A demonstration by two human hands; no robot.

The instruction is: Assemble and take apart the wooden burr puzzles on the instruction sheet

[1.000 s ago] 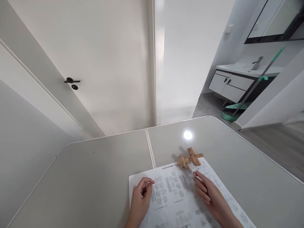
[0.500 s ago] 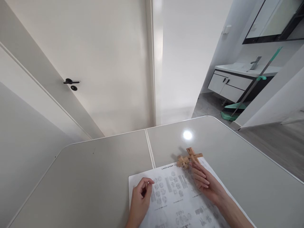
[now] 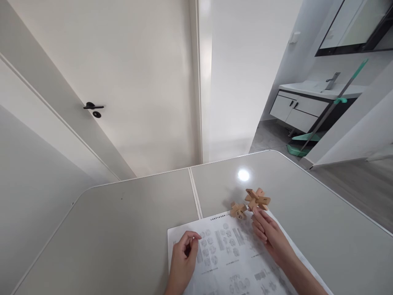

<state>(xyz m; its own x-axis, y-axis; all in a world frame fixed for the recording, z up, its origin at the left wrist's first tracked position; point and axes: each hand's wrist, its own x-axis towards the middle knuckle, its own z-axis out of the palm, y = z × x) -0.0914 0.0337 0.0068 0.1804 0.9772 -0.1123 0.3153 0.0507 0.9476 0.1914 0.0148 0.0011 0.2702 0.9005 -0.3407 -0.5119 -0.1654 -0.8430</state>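
Note:
My right hand pinches a wooden burr puzzle, a star-like cluster of crossed light-brown sticks with dark marks on some ends. It is held by its near lower side, and the fingertips partly cover that part. Just left of it, a smaller wooden burr puzzle rests at the top edge of a printed sheet. My left hand lies on the sheet's left part, loosely closed, with thumb and forefinger close together and nothing visible in it. Rows of small grey puzzle drawings cover the paper.
The grey table has a pale seam running across it and a bright light reflection near the far edge. Behind it stand a white door and wall. At right are a washbasin cabinet and a green-handled broom.
My right hand has tilted and shifted the larger wooden puzzle slightly right, apart from the smaller one. More of its crossed sticks show now. My left hand has hardly moved.

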